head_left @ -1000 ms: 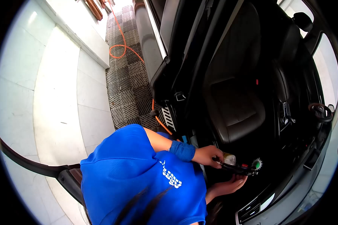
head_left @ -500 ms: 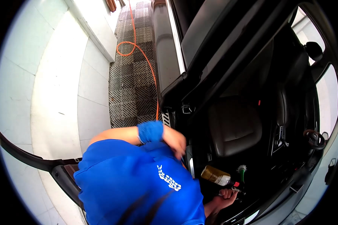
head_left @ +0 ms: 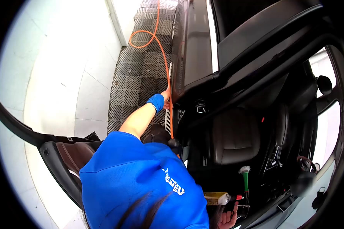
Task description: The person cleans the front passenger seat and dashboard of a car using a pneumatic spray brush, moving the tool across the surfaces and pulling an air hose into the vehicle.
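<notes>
Head: left grip (head_left: pixel 166 98) at hose (head_left: pixel 171 122), closure unclear; right grip (head_left: pixel 228 220) around sprayer (head_left: pixel 217 198) beside brush (head_left: pixel 245 181).

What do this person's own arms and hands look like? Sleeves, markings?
The left hand and right hand show no gloves. A blue wristband circles the left wrist. The blue shirt has a short left sleeve and white lettering on the torso. The right sleeve can't be made out, the right wrist is unclear.

Single head-worn camera, wide round-edged field, facing forward and steeply down, blue shirt (head_left: pixel 137 171) nearest the lens, white wall (head_left: pixel 65 72) at left, car seat (head_left: pixel 236 135) at right, orange hose (head_left: pixel 167 65) receding upward.
</notes>
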Tool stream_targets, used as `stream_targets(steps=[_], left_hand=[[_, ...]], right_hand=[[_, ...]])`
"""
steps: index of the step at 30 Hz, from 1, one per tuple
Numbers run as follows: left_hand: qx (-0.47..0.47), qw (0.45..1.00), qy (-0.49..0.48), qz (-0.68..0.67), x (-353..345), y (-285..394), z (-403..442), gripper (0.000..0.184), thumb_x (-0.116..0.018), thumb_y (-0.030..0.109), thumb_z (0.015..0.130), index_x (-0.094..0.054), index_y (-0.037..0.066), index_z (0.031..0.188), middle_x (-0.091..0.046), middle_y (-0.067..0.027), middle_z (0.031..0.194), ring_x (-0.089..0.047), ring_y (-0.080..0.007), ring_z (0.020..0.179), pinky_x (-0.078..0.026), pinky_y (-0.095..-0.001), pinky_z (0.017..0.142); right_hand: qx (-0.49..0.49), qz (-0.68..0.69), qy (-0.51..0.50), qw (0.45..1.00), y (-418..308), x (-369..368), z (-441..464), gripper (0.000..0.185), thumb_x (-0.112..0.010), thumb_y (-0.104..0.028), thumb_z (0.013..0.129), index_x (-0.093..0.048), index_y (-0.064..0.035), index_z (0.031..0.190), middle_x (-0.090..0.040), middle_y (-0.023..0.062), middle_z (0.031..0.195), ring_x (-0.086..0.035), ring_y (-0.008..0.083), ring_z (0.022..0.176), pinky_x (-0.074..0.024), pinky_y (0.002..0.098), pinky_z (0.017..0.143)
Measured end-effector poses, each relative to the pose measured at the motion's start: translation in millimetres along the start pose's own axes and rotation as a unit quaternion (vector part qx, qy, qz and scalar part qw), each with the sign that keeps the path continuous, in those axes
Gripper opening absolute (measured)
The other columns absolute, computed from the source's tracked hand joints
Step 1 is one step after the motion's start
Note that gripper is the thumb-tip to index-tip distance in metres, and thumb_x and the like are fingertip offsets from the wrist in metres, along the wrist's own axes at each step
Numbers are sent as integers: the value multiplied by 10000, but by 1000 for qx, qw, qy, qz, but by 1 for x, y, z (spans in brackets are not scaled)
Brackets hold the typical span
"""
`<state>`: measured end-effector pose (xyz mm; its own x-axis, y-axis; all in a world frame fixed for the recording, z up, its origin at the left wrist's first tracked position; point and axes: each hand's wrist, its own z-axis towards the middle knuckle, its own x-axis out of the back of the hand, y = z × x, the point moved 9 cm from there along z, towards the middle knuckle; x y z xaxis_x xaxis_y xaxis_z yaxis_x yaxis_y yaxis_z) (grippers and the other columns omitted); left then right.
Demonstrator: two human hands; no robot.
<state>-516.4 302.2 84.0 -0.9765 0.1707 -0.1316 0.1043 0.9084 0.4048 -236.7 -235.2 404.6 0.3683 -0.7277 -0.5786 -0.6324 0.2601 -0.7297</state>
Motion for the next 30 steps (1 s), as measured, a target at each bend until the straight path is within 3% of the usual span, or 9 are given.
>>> stream_targets(steps=[4,7,12,13,16,18,21,29,30], left_hand=[[-59,973,-145,-168,12,51,-52,842,-124,696,898,-496,-8,1170,-489,-42,709,-499,-185,635,-453,-323,611],[-185,839,-330,-391,60,138,-105,834,-125,659,922,-477,-64,1143,-418,27,620,-434,-109,549,-419,-278,545],[-394,735,-215,-507,266,277,-157,441,-410,345,938,-469,-87,1008,-536,-100,745,-544,-218,610,-494,-323,574],[-554,739,-38,-382,317,298,-201,366,-401,286,930,-453,-77,930,-522,-117,717,-545,-216,586,-491,-315,557],[-459,670,-177,-555,417,331,-250,343,-260,259,978,-409,-24,856,-313,6,514,-276,-105,396,-308,-244,379],[-533,627,-182,-538,379,315,-334,303,-295,157,937,-531,-22,874,-284,18,499,-250,-91,392,-258,-241,374],[-614,526,-452,-377,250,261,-469,226,-478,160,894,-532,46,706,-291,11,511,-300,-100,450,-300,-235,424],[-683,480,-509,-211,2,89,-588,474,-216,454,1006,-398,97,753,-393,-39,429,-434,-177,335,-468,-329,343],[-672,496,-526,-160,-36,67,-583,542,-223,499,990,-439,74,731,-475,-94,466,-515,-250,379,-517,-415,406]], right_hand=[[1,-72,49,996,-4,4,1,462,-481,-277,959,-433,-16,1337,-614,43,742,-499,79,568,-376,176,505],[7,-121,92,988,-10,11,-4,448,-481,-269,958,-444,-17,1328,-614,43,741,-500,82,568,-376,177,505],[14,-209,153,966,-25,21,-11,426,-481,-255,957,-462,-19,1312,-614,43,740,-501,85,567,-377,179,504],[16,-224,163,961,-26,23,-10,422,-481,-252,957,-466,-20,1308,-614,43,740,-502,86,567,-377,179,503],[11,-263,193,945,-31,23,-6,409,-482,-244,956,-477,-21,1299,-613,43,739,-502,89,566,-378,180,503],[9,-286,201,937,-34,23,0,401,-482,-239,956,-484,-22,1292,-613,43,738,-503,90,566,-378,181,502],[0,-308,209,928,-33,23,9,388,-482,-231,955,-495,-23,1283,-613,44,738,-504,92,565,-379,182,502],[-28,-371,184,910,-26,13,42,357,-483,-209,953,-524,-27,1257,-612,44,735,-506,99,563,-380,185,500],[270,-556,-13,786,-36,-5,44,321,-515,-155,929,-563,-30,1221,-654,115,890,-603,163,711,-453,217,592]])
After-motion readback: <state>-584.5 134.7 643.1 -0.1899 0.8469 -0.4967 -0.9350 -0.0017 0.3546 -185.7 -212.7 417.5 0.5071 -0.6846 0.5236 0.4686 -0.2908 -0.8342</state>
